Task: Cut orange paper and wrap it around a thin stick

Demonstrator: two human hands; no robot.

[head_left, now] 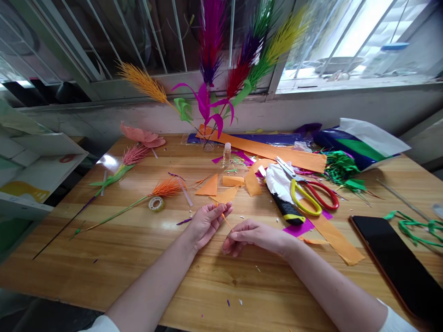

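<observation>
Near the middle of the table, my left hand [206,225] pinches the upper end of a thin twisted orange paper strip [227,222]. My right hand [252,235] grips the strip's lower end between thumb and fingers, so it slants between the two hands. Just beyond the left fingertips lies a flat orange paper piece [225,195]. Behind that are an orange paper triangle [209,186] and a small rolled orange piece [233,181]. Scissors with red and yellow handles [306,196] and a black-and-yellow utility knife [289,210] lie beyond my right hand.
A phone [391,258] lies at the right, near green cord [417,229]. A tape roll [156,204] and paper flowers [138,136] are on the left. A small bottle [226,155] stands near a vase [208,145] of colourful plumes; a long orange strip [277,152] runs behind.
</observation>
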